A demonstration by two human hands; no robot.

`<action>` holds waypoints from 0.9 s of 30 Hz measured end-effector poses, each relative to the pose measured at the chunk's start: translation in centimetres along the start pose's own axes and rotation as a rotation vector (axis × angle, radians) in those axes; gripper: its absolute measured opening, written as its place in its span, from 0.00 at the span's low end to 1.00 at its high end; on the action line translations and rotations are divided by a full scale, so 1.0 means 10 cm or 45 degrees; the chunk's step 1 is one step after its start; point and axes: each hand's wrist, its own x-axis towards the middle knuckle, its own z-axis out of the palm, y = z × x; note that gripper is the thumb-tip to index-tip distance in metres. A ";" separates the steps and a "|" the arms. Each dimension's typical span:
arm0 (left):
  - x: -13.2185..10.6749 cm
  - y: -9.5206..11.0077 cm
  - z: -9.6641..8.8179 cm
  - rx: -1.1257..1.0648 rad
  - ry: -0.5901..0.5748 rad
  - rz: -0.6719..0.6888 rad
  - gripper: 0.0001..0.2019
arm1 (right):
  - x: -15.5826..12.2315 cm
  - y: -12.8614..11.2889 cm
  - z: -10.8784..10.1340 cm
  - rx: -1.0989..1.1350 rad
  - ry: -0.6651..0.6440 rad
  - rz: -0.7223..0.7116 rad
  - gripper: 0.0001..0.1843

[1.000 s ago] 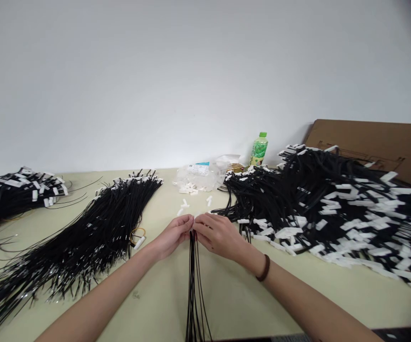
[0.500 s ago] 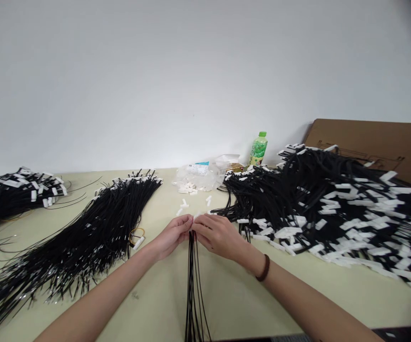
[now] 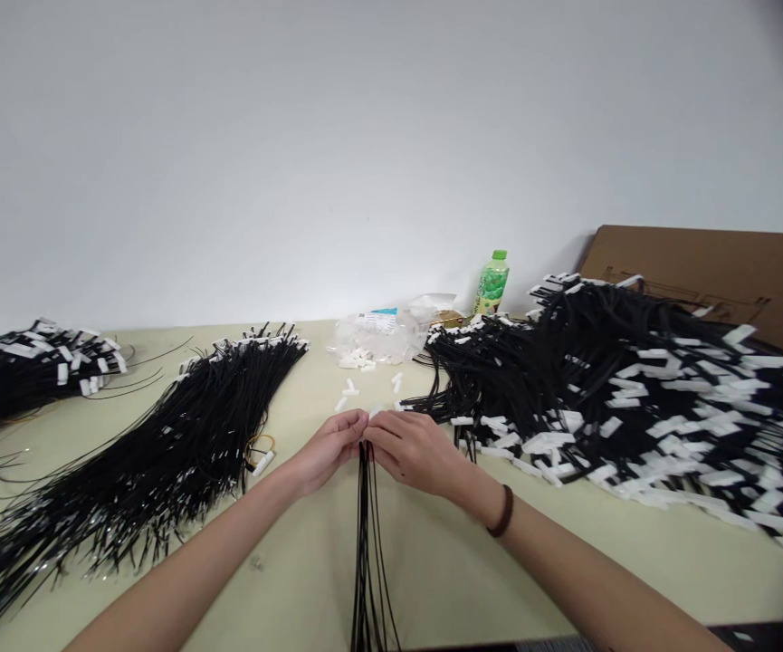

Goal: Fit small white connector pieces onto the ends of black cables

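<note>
My left hand (image 3: 331,447) and my right hand (image 3: 416,447) meet at the middle of the table, fingertips pinched together. Between them is a white connector (image 3: 373,414), mostly covered by the fingers. From under the fingertips several thin black wires (image 3: 364,552) run down toward the table's near edge. Both hands are closed, the left around the connector's left end and the right around its other side. Just beyond the fingers lie a few loose white connectors (image 3: 350,389). How far the wires enter the connector is hidden.
Black wire bundles (image 3: 187,435) lie at left, and a larger pile (image 3: 568,362) with white connectors covers the right. Farther back are a clear plastic bag (image 3: 377,340) of white connectors and a green-capped bottle (image 3: 492,285). A cardboard sheet (image 3: 703,263) leans against the wall.
Both hands stay in nearly the same place. The right fingers have shifted very slightly at the connector, and the hanging wires have moved a little to the left.
</note>
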 end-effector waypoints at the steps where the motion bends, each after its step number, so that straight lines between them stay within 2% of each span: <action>1: 0.00 0.00 0.00 0.005 0.000 0.000 0.12 | 0.00 0.00 0.00 -0.003 -0.002 0.001 0.06; 10: 0.01 -0.03 -0.02 0.076 0.016 -0.020 0.11 | 0.02 0.00 0.00 -0.006 0.014 -0.011 0.05; 27: 0.01 -0.03 -0.01 0.129 0.029 -0.016 0.13 | 0.00 -0.01 0.00 0.011 -0.080 0.005 0.05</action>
